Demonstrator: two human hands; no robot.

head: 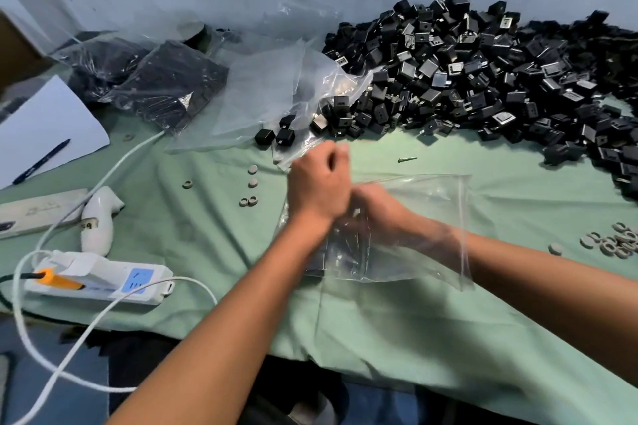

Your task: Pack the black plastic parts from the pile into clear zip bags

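Right now the person is working both hands at a clear zip bag [414,228] lying on the green cloth [379,328]. Their right hand [376,207] is reaching inside the bag, blurred behind the plastic, so I cannot tell its grasp. Their left hand [319,183] is curling at the bag's edge, apparently pinching it. Black parts are heaping in a pile [483,79] beyond, with filled bags [162,79] sitting far left.

Black parts [483,79], green cloth [414,321]
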